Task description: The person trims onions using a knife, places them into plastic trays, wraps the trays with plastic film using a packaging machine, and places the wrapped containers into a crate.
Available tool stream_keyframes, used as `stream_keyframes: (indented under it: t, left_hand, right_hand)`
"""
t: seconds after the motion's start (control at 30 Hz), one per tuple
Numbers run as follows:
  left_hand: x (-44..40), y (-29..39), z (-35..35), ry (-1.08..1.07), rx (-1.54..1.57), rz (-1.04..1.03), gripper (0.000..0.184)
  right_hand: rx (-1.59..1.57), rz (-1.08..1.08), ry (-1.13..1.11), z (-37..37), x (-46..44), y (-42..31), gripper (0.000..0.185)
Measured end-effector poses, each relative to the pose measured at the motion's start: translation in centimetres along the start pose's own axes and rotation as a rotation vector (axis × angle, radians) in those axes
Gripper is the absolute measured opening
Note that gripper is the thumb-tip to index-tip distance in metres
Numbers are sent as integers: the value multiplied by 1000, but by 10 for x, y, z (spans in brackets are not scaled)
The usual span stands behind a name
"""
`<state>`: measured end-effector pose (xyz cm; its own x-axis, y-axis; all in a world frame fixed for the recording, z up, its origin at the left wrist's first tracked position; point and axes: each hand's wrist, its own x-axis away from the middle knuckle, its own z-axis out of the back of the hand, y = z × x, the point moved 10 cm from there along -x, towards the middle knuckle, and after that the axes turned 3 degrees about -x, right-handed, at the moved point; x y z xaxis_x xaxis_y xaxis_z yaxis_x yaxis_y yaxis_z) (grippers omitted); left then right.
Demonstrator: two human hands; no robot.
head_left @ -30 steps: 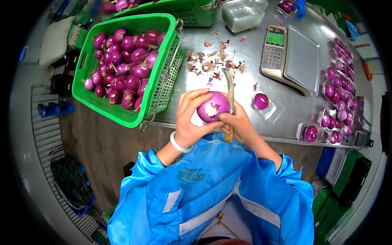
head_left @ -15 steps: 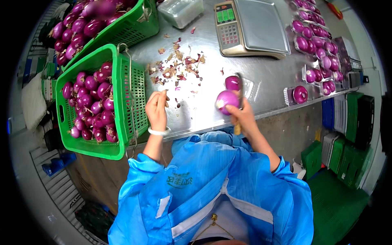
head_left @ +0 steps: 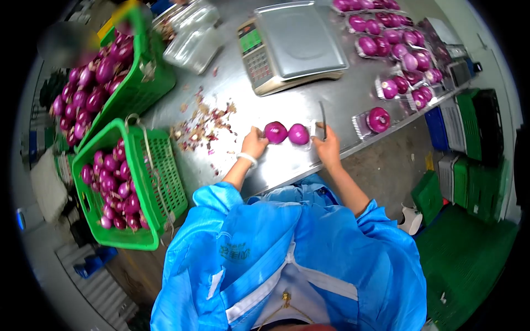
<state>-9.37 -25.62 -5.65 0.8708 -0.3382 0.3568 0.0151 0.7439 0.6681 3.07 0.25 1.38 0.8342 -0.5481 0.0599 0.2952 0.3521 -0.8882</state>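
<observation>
Two peeled red onions, a left one (head_left: pixel 275 132) and a right one (head_left: pixel 298 134), sit side by side on the metal table in front of me. A clear plastic tray (head_left: pixel 312 132) shows partly under and beside the right onion. Curled against the left onion's side is my left hand (head_left: pixel 254 143), gripping it. My right hand (head_left: pixel 327 148) is closed on a knife (head_left: pixel 323 118), its dark blade pointing away from me. That hand is just right of the tray; whether its fingertips touch the tray I cannot tell.
Green crates (head_left: pixel 153 236) of red onions stand at the left. Onion skins (head_left: pixel 207 127) litter the table (head_left: pixel 221 179). A scale (head_left: pixel 301 44) stands at the back, beside stacked clear trays (head_left: pixel 193 47). Packed onions (head_left: pixel 393 37) line the right, with one trayed onion (head_left: pixel 379 119) nearer.
The onion from my right hand now sits beside the other one. My left hand has moved right to the left onion. My right hand still has the knife. The view has shifted.
</observation>
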Motion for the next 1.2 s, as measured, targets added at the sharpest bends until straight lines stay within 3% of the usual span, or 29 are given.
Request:
stream_keyframes:
  t: [0.03,0.07,0.13,0.2,0.33,0.4,0.47,0.53,0.6,0.73,0.93,1.0,1.03,1.13,1.2]
  left_hand:
    - [-4,4,-1,65,54,-81,31]
    - [-6,4,-7,-47,-5,7,28]
    - [-9,-1,-28,-121,119,-59,25]
    - [9,22,-38,-287,790,259,30]
    - [3,48,-63,-451,1141,338,33]
    - [-5,118,-59,-441,1182,336,31]
    - [-29,188,-61,-472,1264,255,45]
    - [-71,246,-78,-509,1332,155,53]
    - [-108,323,-77,-450,1310,100,44]
    - [-224,405,-125,-448,1297,-38,28]
    - [-338,465,-199,-447,1283,-58,21]
    - [-363,474,-223,-572,1235,-125,12]
    - [-363,473,-217,-466,1254,-18,11]
    - [-373,456,-197,-297,675,-28,42]
    - [-365,449,-158,-60,355,-231,67]
  right_hand:
    - [11,-55,-10,0,1,17,40]
    - [21,-114,-16,0,2,34,37]
    - [-114,-290,-158,-17,10,70,36]
    - [-126,-296,-144,-10,11,75,35]
    - [-283,-146,5,50,-4,42,40]
    - [-335,-113,97,101,-21,10,39]
    - [-499,-278,234,145,-29,8,36]
    - [-622,-251,354,184,-40,1,34]
    - [-582,-226,398,205,-47,9,34]
    - [-537,-247,413,221,-46,25,34]
    - [-464,-330,335,217,-42,37,31]
    - [-371,-297,329,215,-44,45,29]
    - [-319,-268,313,213,-47,47,29]
    - [-298,-231,226,200,-61,44,28]
    - [-281,-197,213,197,-71,37,27]
